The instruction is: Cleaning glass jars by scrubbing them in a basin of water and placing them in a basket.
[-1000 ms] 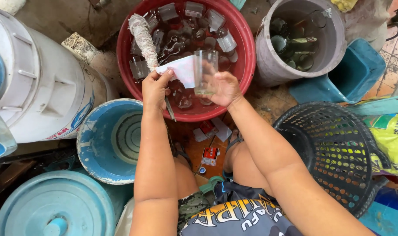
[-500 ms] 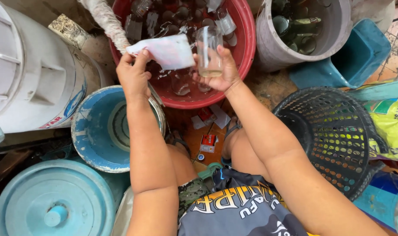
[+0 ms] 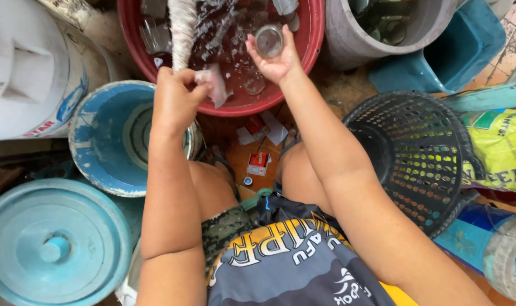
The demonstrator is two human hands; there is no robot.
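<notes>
Pinching a peeled white label (image 3: 215, 85), left hand (image 3: 175, 101); right hand (image 3: 276, 59) cupping glass (image 3: 268, 41).

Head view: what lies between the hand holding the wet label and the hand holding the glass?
Only the red basin's water, with submerged glassware, lies between the left hand and right hand.

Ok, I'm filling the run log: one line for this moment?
left hand: holds wet label | right hand: holds glass jar | over red basin
</notes>
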